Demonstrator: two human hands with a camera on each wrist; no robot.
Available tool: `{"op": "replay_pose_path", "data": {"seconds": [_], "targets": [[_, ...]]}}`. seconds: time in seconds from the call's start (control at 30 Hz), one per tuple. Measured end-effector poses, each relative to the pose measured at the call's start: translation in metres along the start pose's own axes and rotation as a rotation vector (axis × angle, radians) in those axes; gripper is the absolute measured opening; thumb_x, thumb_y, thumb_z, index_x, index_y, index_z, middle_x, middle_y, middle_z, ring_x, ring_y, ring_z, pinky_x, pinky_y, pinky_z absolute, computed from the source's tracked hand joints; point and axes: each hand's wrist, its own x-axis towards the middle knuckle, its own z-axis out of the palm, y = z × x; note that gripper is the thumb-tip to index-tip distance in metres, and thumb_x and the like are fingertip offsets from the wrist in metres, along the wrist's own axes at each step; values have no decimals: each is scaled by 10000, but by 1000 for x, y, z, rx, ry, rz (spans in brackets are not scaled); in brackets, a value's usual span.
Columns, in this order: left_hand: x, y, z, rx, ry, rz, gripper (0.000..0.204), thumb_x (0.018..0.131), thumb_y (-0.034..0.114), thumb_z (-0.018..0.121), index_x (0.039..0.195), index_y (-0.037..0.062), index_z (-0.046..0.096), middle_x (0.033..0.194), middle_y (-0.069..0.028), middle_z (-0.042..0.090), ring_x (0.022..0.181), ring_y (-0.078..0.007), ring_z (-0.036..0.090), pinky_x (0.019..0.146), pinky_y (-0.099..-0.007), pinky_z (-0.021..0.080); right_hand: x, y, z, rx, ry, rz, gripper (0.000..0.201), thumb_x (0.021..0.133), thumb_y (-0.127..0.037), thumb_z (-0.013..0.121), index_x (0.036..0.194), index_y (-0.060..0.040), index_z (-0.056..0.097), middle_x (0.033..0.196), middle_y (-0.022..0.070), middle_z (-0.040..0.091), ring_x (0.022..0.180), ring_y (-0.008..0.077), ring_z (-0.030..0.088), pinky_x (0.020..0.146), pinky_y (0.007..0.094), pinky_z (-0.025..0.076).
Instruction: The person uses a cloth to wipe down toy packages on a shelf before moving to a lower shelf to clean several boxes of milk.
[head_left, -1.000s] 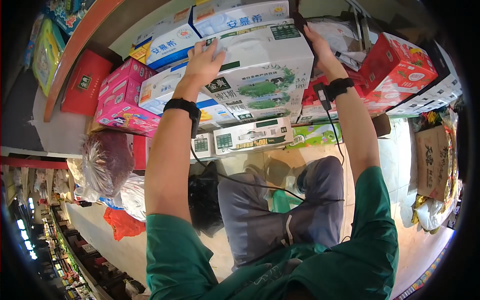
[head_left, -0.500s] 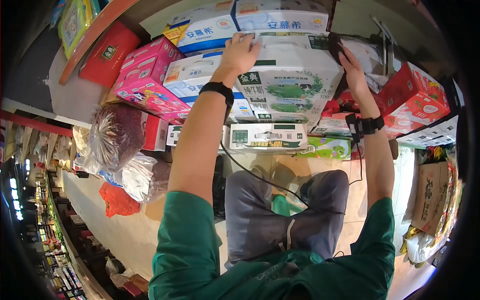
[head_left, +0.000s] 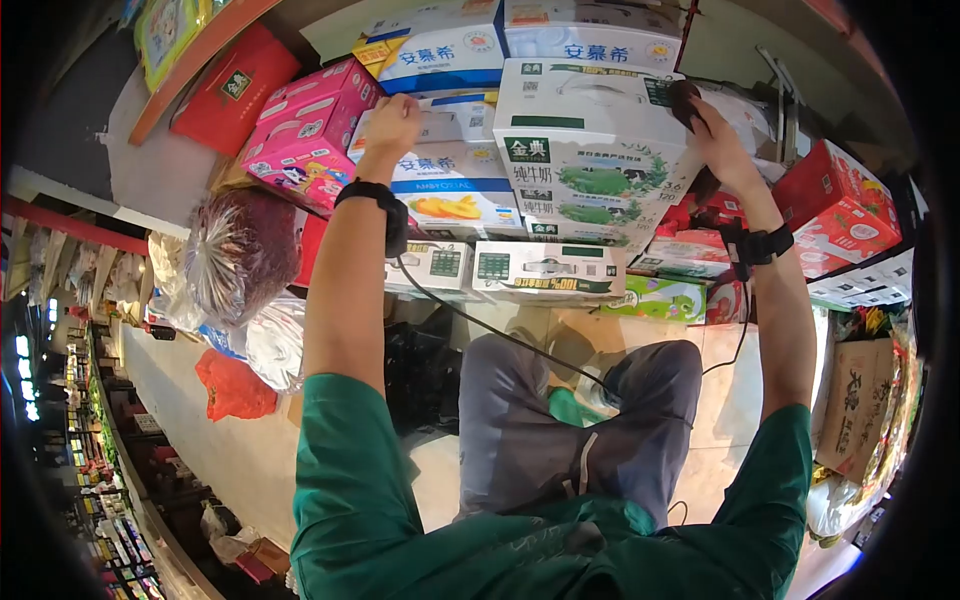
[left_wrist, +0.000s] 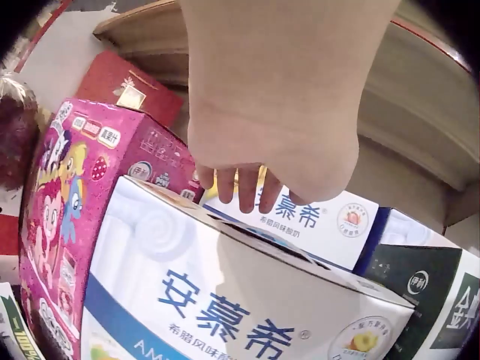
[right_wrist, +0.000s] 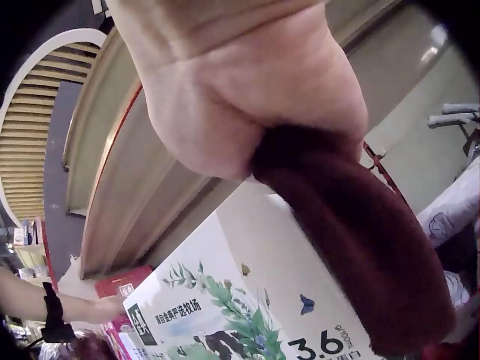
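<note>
A dark maroon cloth (head_left: 684, 104) (right_wrist: 360, 247) is gripped by my right hand (head_left: 722, 145) (right_wrist: 255, 97), and it hangs along the right end of a tall white-and-green milk carton (head_left: 590, 165) (right_wrist: 232, 300). My left hand (head_left: 393, 125) (left_wrist: 270, 112) is over the top of a blue-and-white carton (head_left: 450, 165) (left_wrist: 202, 277) beside it. In the left wrist view its fingers point down close to the carton's top handle; contact is hard to tell.
Pink cartons (head_left: 310, 130) and a red box (head_left: 235, 88) stand left; more blue-and-white cartons (head_left: 440, 50) lie behind. Red cartons (head_left: 845, 195) stand right. Low white cartons (head_left: 550, 268) lie in front, and a filled plastic bag (head_left: 240, 250) sits front left.
My left hand has left the top of the white-and-green carton and moved left to the blue-and-white one. My right hand remains at the carton's right end with the cloth. The head view has shifted.
</note>
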Motion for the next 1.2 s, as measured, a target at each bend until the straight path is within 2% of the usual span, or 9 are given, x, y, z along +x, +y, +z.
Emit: {"op": "replay_pose_path", "data": {"seconds": [0.1, 0.2, 0.43, 0.6, 0.7, 0.8, 0.83, 1.03, 1.2], "targets": [[-3, -27, 0, -35, -138, 38, 264, 875, 301, 529, 1001, 104, 651, 1009, -178, 636, 962, -371, 590, 844, -488, 459, 0, -3, -3, -1, -5, -14, 392, 953, -168, 476, 1273, 59, 485, 1280, 274, 520, 1218, 399, 481, 1030, 380, 373], [-14, -30, 13, 42, -34, 88, 294, 867, 328, 545, 1038, 112, 647, 1062, -172, 616, 1037, -392, 554, 910, -509, 411, 0, -6, -4, -9, -15, -5, 392, 957, -171, 470, 1276, 56, 482, 1284, 272, 518, 1219, 399, 481, 1029, 375, 372], [-33, -19, 24, 119, -51, 40, 426, 880, 372, 535, 1243, 148, 540, 1277, -171, 468, 1206, -417, 410, 1028, -540, 276, 0, -2, -3, 4, -33, 4, 400, 967, -189, 455, 1296, 37, 473, 1290, 251, 526, 1231, 390, 478, 1031, 367, 368], [-38, -31, 42, 149, 9, 90, 479, 925, 391, 462, 1346, 163, 480, 1421, -173, 396, 1311, -417, 340, 1073, -542, 252, -11, -17, -3, 129, 44, 79, 377, 981, -194, 457, 1278, 33, 501, 1239, 196, 585, 1152, 273, 550, 1005, 318, 376], [-19, -50, 30, 95, -228, 191, 509, 943, 409, 428, 1384, 156, 448, 1438, -168, 412, 1327, -367, 372, 1089, -504, 282, -27, -33, 1, 190, 197, 130, 361, 985, -190, 469, 1260, 38, 517, 1182, 167, 618, 1085, 208, 562, 976, 292, 386], [-1, -63, -2, 35, -376, 112, 527, 940, 423, 440, 1378, 131, 457, 1377, -175, 484, 1282, -335, 447, 1075, -433, 340, -48, -46, 12, 183, 432, 168, 350, 985, -181, 487, 1251, 43, 521, 1141, 161, 634, 1052, 196, 569, 949, 288, 407], [-7, -65, -11, -30, -288, 130, 523, 946, 435, 448, 1345, 100, 495, 1335, -182, 522, 1253, -343, 479, 1058, -378, 367, -53, -61, 11, 185, 461, 76, 345, 985, -181, 494, 1247, 41, 525, 1151, 164, 631, 1050, 198, 575, 935, 288, 418], [-22, -83, -31, -352, -277, -132, 494, 974, 428, 447, 1280, 54, 546, 1244, -182, 595, 1177, -290, 558, 996, -325, 414, -50, -169, 55, -1, 594, -266, 388, 907, 17, 462, 1295, 22, 480, 1322, 179, 519, 1234, 294, 489, 1057, 363, 341], [-39, -88, -48, -549, -230, -27, 367, 983, 301, 487, 1214, 26, 566, 1087, -158, 664, 1017, -290, 632, 883, -322, 478, -11, -232, 122, 164, 412, -421, 376, 882, 37, 494, 1256, 9, 513, 1313, 180, 526, 1226, 334, 499, 1042, 383, 373]]}}
